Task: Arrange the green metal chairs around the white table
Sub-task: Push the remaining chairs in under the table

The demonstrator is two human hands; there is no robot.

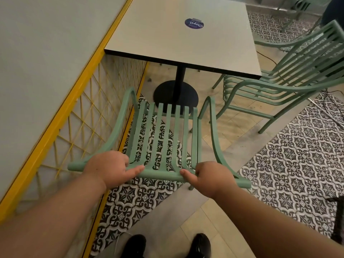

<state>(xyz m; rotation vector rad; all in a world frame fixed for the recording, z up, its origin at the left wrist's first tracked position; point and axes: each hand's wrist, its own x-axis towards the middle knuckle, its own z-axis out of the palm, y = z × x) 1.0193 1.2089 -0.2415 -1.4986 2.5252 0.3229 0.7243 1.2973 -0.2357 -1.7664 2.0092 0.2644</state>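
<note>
A green metal chair (163,131) with a slatted seat stands right in front of me, facing the white table (178,38). My left hand (109,169) and my right hand (210,178) both grip the top rail of its backrest. The front of its seat reaches the table's black round base (167,94), just short of the tabletop's near edge. A second green metal chair (290,75) stands at the table's right side, its seat partly under the tabletop. A round blue sticker (194,23) lies on the table.
A grey wall with a yellow rail and yellow lattice panel (80,116) runs close along the left. Patterned tile floor lies underfoot. Another green chair (299,6) stands at the far top right. A dark object (337,216) sits at the right edge, cables nearby.
</note>
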